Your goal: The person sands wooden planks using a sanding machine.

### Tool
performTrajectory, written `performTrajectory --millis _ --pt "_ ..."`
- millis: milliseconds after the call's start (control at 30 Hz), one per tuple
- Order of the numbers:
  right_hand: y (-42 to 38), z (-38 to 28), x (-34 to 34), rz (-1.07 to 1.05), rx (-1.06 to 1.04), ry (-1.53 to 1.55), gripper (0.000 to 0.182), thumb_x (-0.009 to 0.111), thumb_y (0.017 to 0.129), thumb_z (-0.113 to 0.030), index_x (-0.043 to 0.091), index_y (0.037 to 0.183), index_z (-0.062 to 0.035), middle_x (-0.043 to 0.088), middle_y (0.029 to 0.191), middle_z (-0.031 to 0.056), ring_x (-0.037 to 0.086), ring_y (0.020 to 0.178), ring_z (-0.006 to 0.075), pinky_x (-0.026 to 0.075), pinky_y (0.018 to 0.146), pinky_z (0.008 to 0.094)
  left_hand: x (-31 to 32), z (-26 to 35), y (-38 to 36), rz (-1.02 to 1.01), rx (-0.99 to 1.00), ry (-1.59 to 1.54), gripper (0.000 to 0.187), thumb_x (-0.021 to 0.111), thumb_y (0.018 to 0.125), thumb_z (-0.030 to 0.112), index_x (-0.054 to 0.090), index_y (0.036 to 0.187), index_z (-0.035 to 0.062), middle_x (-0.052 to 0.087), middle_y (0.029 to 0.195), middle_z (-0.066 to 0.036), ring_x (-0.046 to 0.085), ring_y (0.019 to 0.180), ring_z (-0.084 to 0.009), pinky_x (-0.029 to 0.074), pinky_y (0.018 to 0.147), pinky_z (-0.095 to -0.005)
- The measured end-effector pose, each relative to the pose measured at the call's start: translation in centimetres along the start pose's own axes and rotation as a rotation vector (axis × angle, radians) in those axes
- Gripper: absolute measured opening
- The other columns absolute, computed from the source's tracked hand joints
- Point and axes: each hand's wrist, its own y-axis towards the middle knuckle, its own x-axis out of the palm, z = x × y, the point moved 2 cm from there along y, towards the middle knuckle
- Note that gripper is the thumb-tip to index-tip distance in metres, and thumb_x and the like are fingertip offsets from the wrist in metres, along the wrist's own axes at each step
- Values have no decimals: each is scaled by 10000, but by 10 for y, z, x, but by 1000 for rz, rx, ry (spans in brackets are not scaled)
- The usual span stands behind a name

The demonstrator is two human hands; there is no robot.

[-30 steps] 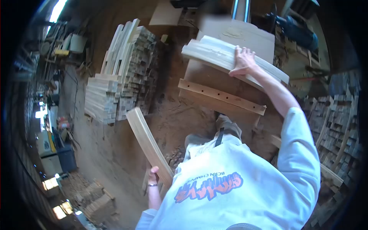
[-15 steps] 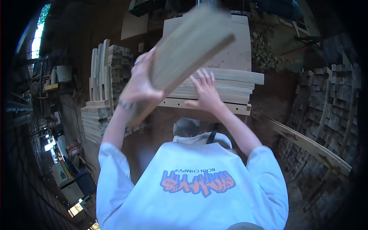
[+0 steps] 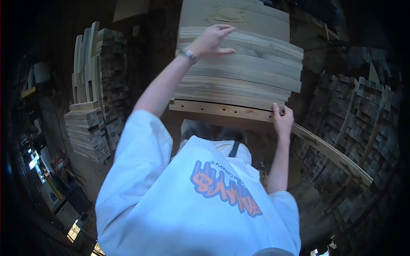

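Over the row of wooden boards (image 3: 239,64) my left hand (image 3: 213,42) hovers or lightly rests near their left part, thumb and fingers apart, holding nothing. A watch is on that wrist. My right hand (image 3: 283,119) is at the right end of the front rail (image 3: 213,109), its thumb and fingers spread around the corner and touching the wood there. The boards lie flat side by side, their right ends uneven. Behind them is a flat panel (image 3: 267,19) with a patch of sawdust (image 3: 228,14).
Stacked lumber (image 3: 112,64) and shorter pieces (image 3: 83,128) stand at the left. Many blocks (image 3: 333,102) are piled at the right, with a long plank (image 3: 333,151) slanting in front of them. Dark equipment (image 3: 85,200) is at the lower left.
The board that my left hand held raised is no longer in it, and the row on the table is wider. My right hand has moved right, to the rail's end. The view has shifted.
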Motion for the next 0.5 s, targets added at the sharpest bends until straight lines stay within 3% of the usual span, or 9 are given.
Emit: performTrajectory --millis 100,133,167,233,300,367,400,500 --pt "15 3 -8 -193 110 -17 699 654 823 -511 570 1149 101 609 1082 231 602 972 303 465 856 356 -73 -16 -113 457 -423 40 300 693 821 223 681 1047 26 668 1089 -115 623 1029 -251 506 878 -329" --pt "20 13 -4 -165 106 -49 676 648 829 -514 586 1129 89 603 1105 232 599 984 303 462 861 359 -69 -39 -166 449 -533 69 266 675 811 203 689 1013 31 673 1035 -148 632 975 -297 497 876 -355" --pt "25 26 2 -134 102 -81 656 641 834 -517 602 1109 77 598 1127 234 597 996 303 460 866 361 -57 -48 -214 303 -768 -47 245 679 832 177 694 1016 15 694 1008 -131 662 916 -244 510 840 -329" --pt "22 22 4 -94 71 -89 641 635 841 -519 611 1097 68 608 1113 229 600 993 294 454 871 357 -23 -47 -278 177 -1033 -711 272 697 843 184 688 1033 -10 706 981 -103 658 874 -154 512 797 -278" --pt "34 21 8 -50 32 -94 627 628 847 -521 619 1085 60 618 1099 225 603 989 286 449 876 352 -11 -32 -283 251 -1096 -921 305 705 848 189 673 1066 -23 698 978 -80 622 874 -93 502 773 -238" --pt "38 24 3 -118 44 -12 583 613 877 -483 616 1081 63 653 1048 189 613 957 227 441 870 315 -4 -31 -281 228 -1113 -908 309 704 849 185 669 1072 -25 698 964 -86 622 850 -97 497 775 -230" --pt "37 15 -2 -192 100 112 519 595 909 -431 616 1105 49 676 1007 125 601 929 159 437 854 285 -4 -27 -275 245 -1102 -941 317 704 850 184 664 1079 -31 698 964 -89 623 854 -98 496 774 -232" --pt "52 24 -9 -221 126 365 458 586 927 -389 626 1116 26 661 1036 63 564 937 108 430 849 263 2 -23 -270 248 -1093 -965 335 703 851 182 651 1100 -36 691 988 -91 625 874 -107 498 785 -239"
